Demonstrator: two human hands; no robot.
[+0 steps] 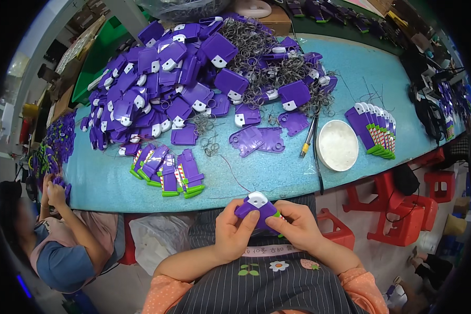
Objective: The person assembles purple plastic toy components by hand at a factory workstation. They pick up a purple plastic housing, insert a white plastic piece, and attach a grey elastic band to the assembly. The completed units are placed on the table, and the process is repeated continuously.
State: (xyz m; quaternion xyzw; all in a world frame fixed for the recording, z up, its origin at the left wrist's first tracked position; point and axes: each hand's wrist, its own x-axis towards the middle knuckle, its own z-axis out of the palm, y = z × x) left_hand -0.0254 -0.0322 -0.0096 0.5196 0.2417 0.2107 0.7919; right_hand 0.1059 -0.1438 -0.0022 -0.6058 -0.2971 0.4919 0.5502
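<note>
Over the table's near edge I hold a flat purple plastic case (263,213) with a white, two-holed end pointing away from me. My left hand (232,228) is closed on its left side, thumb pressed across the purple face. On the other side my right hand (297,226) grips the case too, its thumb by a bright green part. Partly covered by my fingers, the lower end of the case is hard to see. A thin dark red wire (234,178) lies on the table just beyond the white end.
A heap of purple cases (141,89) covers the far left, beside tangled metal rings (251,52). Green-tipped pieces (167,170) lie nearer; others stand in a row (374,131) right of a white bowl (337,145). Another person (70,235) works at left. Red stools (397,222) stand at right.
</note>
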